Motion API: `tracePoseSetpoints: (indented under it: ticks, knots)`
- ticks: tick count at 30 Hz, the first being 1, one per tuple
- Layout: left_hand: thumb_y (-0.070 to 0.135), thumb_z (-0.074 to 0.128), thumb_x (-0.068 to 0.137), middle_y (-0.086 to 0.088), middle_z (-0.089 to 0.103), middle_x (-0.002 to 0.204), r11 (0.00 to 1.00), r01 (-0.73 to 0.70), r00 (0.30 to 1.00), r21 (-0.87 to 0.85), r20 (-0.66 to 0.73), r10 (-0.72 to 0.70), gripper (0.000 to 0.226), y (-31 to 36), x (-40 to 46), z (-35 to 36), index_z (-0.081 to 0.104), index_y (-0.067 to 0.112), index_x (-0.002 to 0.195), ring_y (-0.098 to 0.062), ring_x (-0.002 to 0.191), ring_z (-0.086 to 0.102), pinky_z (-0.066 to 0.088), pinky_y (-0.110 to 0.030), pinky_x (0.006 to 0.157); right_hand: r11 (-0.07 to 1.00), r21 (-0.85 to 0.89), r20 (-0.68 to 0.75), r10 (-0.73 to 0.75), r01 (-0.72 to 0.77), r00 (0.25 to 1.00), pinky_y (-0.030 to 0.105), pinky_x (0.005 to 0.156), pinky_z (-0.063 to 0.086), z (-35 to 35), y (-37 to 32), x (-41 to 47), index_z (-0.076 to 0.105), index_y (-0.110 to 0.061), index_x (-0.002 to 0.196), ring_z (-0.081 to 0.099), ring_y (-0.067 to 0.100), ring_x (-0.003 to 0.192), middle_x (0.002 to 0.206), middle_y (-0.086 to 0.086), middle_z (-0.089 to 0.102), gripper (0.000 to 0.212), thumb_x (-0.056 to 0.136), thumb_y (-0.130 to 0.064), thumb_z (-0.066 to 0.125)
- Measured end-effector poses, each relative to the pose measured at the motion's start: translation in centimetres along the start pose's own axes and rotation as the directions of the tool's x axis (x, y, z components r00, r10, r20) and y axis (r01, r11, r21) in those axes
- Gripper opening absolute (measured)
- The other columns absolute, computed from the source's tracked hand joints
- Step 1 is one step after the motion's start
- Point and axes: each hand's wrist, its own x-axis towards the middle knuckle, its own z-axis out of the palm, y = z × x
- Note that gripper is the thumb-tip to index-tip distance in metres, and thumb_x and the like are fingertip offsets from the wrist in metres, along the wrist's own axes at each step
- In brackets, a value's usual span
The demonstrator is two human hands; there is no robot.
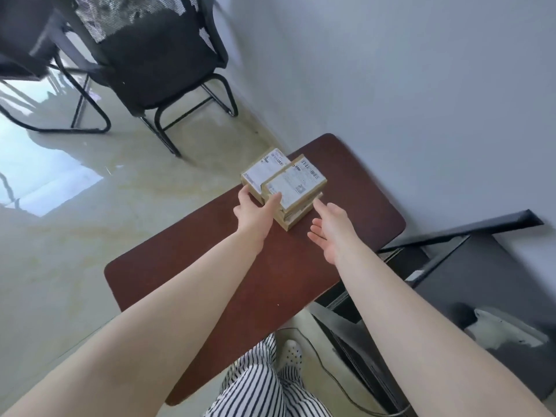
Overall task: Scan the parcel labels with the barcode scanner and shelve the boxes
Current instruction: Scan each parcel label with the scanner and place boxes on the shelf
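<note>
Brown cardboard parcels [284, 188] with white printed labels sit stacked in two side-by-side piles at the far end of the dark red-brown table [192, 266], the left pile reaching the table's far-left edge; the label print is too small to read, and how many boxes lie under the top ones is hard to tell. The left hand [255, 209] grips the near side of the stack, thumb and fingers set against the two piles, its fingertips partly hidden by the boxes. The right hand [329, 233] hovers just right of the stack, fingers straight and spread, holding nothing. Most of the smooth, round-cornered tabletop nearer than the stack is bare. Beyond the table stand black mesh chairs [156, 55] on a glossy pale floor [60, 236]; right of it a blurred black shelf unit [481, 281] is cut off by the frame.
</note>
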Motion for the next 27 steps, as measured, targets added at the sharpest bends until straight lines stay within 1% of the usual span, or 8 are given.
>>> tracePoseSetpoints:
  ticks: [3, 5, 7, 11, 15, 19, 24, 27]
  knots:
    - [0.045, 0.066, 0.096, -0.003, 0.030, 0.156, 0.988, -0.081, 0.997, 0.134, 0.020, 0.079, 0.066, 0.8, 3.1, 0.2, 0.037, 0.030, 0.153, -0.019, 0.124, 0.048, 0.040, -0.034, 0.097, 0.999, -0.009, 0.026, 0.051, -0.051, 0.998, 0.033, 0.093, 0.054, 1.8, 0.1, 2.0, 0.037, -0.024, 0.151, 0.056, 0.021, 0.117, 0.132, 0.008, 0.055, 0.063, 0.096, -0.039, 0.064]
    - [0.045, 0.066, 0.095, -0.006, 0.041, 0.150, 0.968, -0.105, 0.994, 0.227, 0.042, 0.098, 0.061, 1.0, 4.9, 0.3, 0.044, 0.029, 0.150, -0.024, 0.130, 0.049, 0.045, -0.038, 0.105, 0.997, -0.022, 0.031, 0.079, -0.078, 0.996, 0.033, 0.093, 0.053, 2.6, 0.3, 3.1, 0.047, -0.022, 0.143, 0.059, 0.015, 0.103, 0.118, 0.000, 0.061, 0.051, 0.097, -0.039, 0.062]
    - [0.044, 0.067, 0.095, -0.008, 0.049, 0.142, 0.952, -0.113, 0.993, 0.285, 0.069, 0.097, 0.055, 1.0, 6.0, 0.4, 0.050, 0.028, 0.145, -0.026, 0.127, 0.053, 0.047, -0.041, 0.105, 0.995, -0.030, 0.026, 0.096, -0.095, 0.995, 0.033, 0.093, 0.054, 3.1, 0.5, 3.9, 0.057, -0.021, 0.130, 0.059, 0.008, 0.090, 0.101, -0.007, 0.062, 0.036, 0.099, -0.038, 0.060]
    - [0.039, 0.070, 0.094, -0.003, 0.059, 0.124, 0.933, -0.125, 0.991, 0.337, 0.085, 0.102, 0.046, 0.7, 6.3, 0.7, 0.053, 0.019, 0.132, -0.017, 0.100, 0.058, 0.047, -0.031, 0.082, 0.995, -0.024, 0.023, 0.100, -0.100, 0.995, 0.033, 0.097, 0.055, 3.6, 0.6, 4.5, 0.062, -0.020, 0.122, 0.064, 0.011, 0.096, 0.105, -0.006, 0.067, 0.029, 0.099, -0.038, 0.059]
    - [0.035, 0.073, 0.092, 0.004, 0.060, 0.118, 0.920, -0.143, 0.990, 0.365, 0.069, 0.127, 0.040, 0.2, 4.8, 1.2, 0.051, 0.017, 0.120, -0.013, 0.095, 0.057, 0.042, -0.022, 0.067, 0.992, 0.008, -0.041, 0.123, -0.123, 0.992, 0.036, 0.101, 0.052, 3.5, 0.6, 3.8, 0.064, -0.018, 0.118, 0.066, 0.017, 0.099, 0.115, 0.000, 0.069, 0.031, 0.098, -0.041, 0.061]
    - [0.036, 0.076, 0.089, 0.001, 0.060, 0.117, 0.933, -0.169, 0.985, 0.317, 0.072, 0.154, 0.040, 0.1, 2.2, 2.0, 0.049, 0.021, 0.114, -0.008, 0.090, 0.059, 0.043, -0.023, 0.063, 0.998, 0.026, -0.130, 0.058, -0.055, 0.990, 0.042, 0.106, 0.045, 2.5, 0.8, 1.8, 0.054, -0.023, 0.126, 0.058, 0.022, 0.114, 0.124, 0.001, 0.061, 0.035, 0.098, -0.043, 0.058]
    - [0.042, 0.075, 0.089, 0.001, 0.063, 0.110, 0.960, -0.168, 0.985, 0.226, 0.078, 0.154, 0.035, 0.8, -1.6, 3.5, 0.050, 0.021, 0.103, -0.009, 0.088, 0.061, 0.045, -0.028, 0.067, 0.995, 0.097, -0.105, -0.018, 0.029, 0.994, 0.041, 0.101, 0.046, 0.0, 0.2, -1.0, 0.038, -0.030, 0.122, 0.055, 0.011, 0.096, 0.108, -0.007, 0.055, 0.038, 0.096, -0.050, 0.057]
    - [0.044, 0.076, 0.088, -0.001, 0.062, 0.108, 0.975, -0.152, 0.985, 0.160, 0.104, 0.137, 0.036, 1.8, -3.2, 3.9, 0.050, 0.022, 0.099, -0.010, 0.085, 0.060, 0.044, -0.026, 0.068, 0.988, 0.124, -0.072, -0.080, 0.088, 0.994, 0.041, 0.098, 0.052, -1.9, -0.1, -2.1, 0.039, -0.027, 0.125, 0.061, 0.013, 0.101, 0.110, -0.006, 0.059, 0.039, 0.097, -0.047, 0.058]
